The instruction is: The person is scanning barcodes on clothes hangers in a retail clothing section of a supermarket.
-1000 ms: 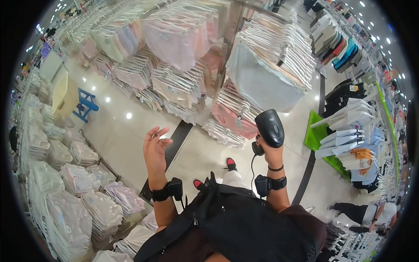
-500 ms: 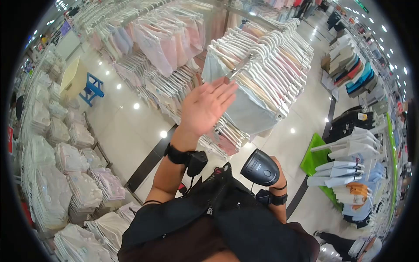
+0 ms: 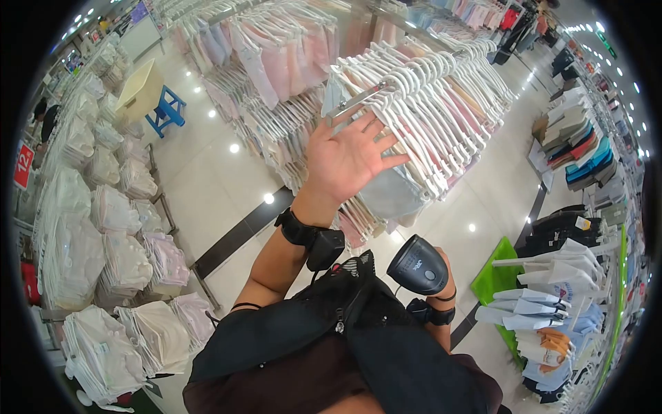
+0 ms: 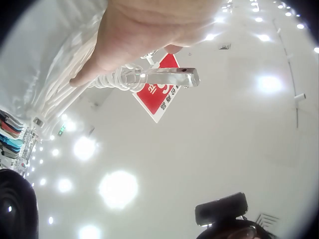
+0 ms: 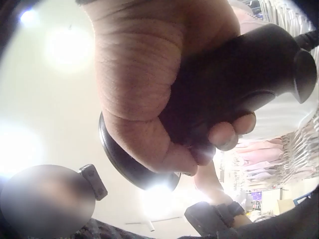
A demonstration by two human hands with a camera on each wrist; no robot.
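left hand [image 3: 348, 162]: fingers are spreading straight and apart, touching the white hangers [image 3: 434, 83] beside the rail end [image 3: 355, 101]. right hand [image 5: 149, 84]: fingers are clamping round the black barcode scanner [image 3: 418, 265], which is sitting low by the chest, below the hangers.

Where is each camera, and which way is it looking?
Head: worn on the head, looking down at white hangers; shows left hand, left forearm, barcode scanner.
Left wrist: looks up past the left hand at a rail end, red sign, ceiling lights.
Right wrist: looks up at the right hand gripping the barcode scanner.
Shared: head and left wrist both show the left hand at the white hangers.
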